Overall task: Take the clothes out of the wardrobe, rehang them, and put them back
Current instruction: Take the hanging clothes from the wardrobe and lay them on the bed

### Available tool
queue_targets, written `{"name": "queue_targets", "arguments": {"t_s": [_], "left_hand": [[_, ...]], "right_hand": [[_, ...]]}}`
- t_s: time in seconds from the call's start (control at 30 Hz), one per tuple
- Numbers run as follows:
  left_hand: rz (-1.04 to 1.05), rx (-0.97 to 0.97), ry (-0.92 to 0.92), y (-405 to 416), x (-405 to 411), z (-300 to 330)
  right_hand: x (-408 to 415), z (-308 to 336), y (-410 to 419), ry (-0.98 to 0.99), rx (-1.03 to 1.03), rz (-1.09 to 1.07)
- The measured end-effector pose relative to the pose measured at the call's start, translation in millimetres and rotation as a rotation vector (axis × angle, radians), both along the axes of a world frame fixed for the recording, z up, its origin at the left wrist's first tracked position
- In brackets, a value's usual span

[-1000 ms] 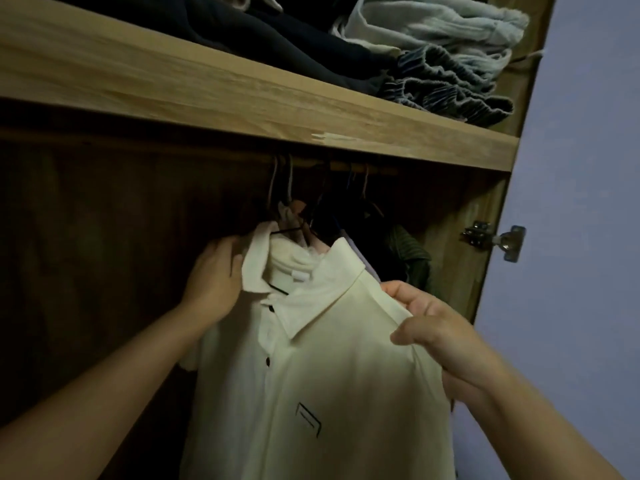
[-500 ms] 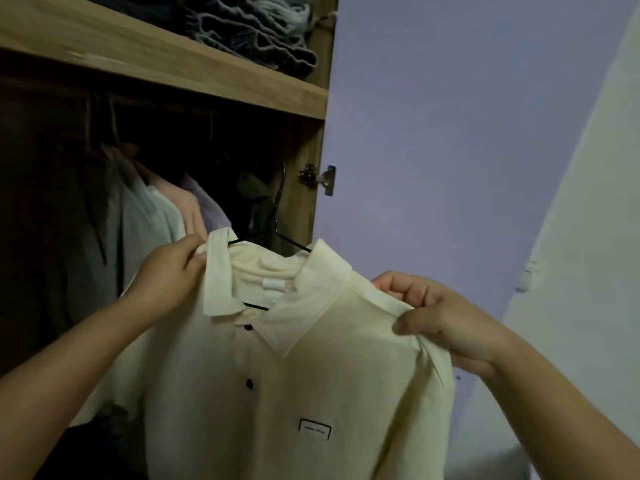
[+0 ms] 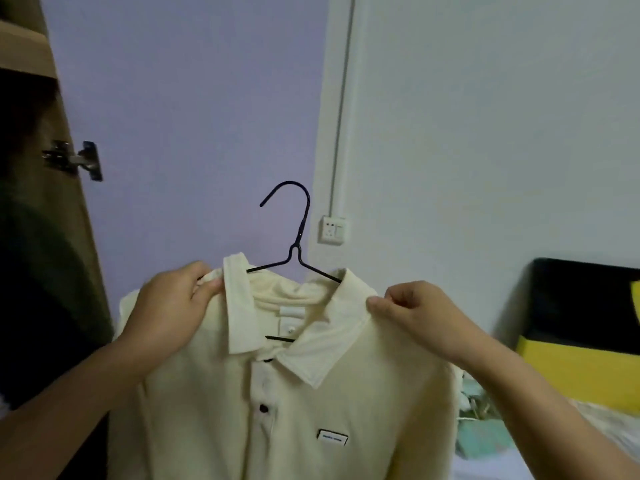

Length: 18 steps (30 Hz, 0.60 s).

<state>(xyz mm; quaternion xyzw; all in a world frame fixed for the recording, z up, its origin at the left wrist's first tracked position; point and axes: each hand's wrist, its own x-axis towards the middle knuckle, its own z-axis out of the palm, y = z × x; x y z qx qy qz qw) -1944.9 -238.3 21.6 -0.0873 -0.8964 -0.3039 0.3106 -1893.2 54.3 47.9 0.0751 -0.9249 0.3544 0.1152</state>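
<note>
Shirt (image 3: 346, 393): cream polo, soft limp knit, light, likely to slide off hanger if tilted; held up in air beside wardrobe (image 3: 52, 271), clear of rail. Best gripped at shoulder seams, as now.
Hanger (image 3: 298, 237): thin black wire, stiff, hook free above collar.
Left hand (image 3: 173, 306): pinching left shoulder by collar.
Right hand (image 3: 412, 313): pinching right shoulder.
Buttons small, dark; chest patch rectangular.

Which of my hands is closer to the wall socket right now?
Right. Your right hand pinches the shirt shoulder below and just right of the wall socket; your left hand grips the other shoulder, farther off to the socket's lower left.
</note>
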Motion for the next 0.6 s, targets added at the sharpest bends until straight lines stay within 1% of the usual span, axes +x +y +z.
{"name": "queue_targets", "arguments": {"t_s": [0.13, 0.33, 0.47, 0.6], "left_hand": [[-0.201, -0.043, -0.066, 49.4, -27.1, 1.9], [-0.538, -0.090, -0.110, 126.3, -48.1, -0.2], [-0.728, -0.148, -0.151, 184.7, -43.6, -8.2], [-0.895, -0.178, -0.187, 244.5, -18.6, -18.7]], "right_hand": [[23.6, -7.7, 38.1, 0.066, 0.032, -0.261], [80.9, -20.3, 75.8, 0.146, 0.072, -0.602], [133.2, -36.7, 92.9, 0.152, 0.056, -0.802], [188.8, -50.9, 113.4, 0.130, 0.047, -0.973]]}}
